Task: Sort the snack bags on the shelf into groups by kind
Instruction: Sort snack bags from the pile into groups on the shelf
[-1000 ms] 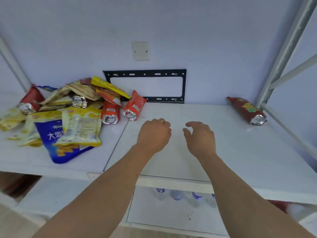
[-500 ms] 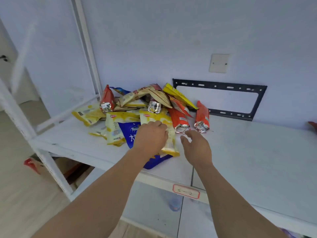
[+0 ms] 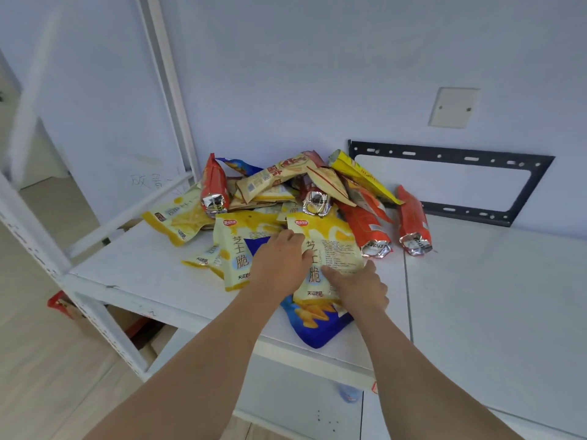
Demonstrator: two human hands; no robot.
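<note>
Both hands had reached the pile: left hand (image 3: 279, 265) and right hand (image 3: 359, 285) now pinched the yellow bag (image 3: 330, 249), starting sorting.

I saw a black metal frame with holes (image 3: 451, 154) on the pale wall. A square cream plate (image 3: 453, 108) sat above it. A red box (image 3: 58, 303) was low down.
</note>
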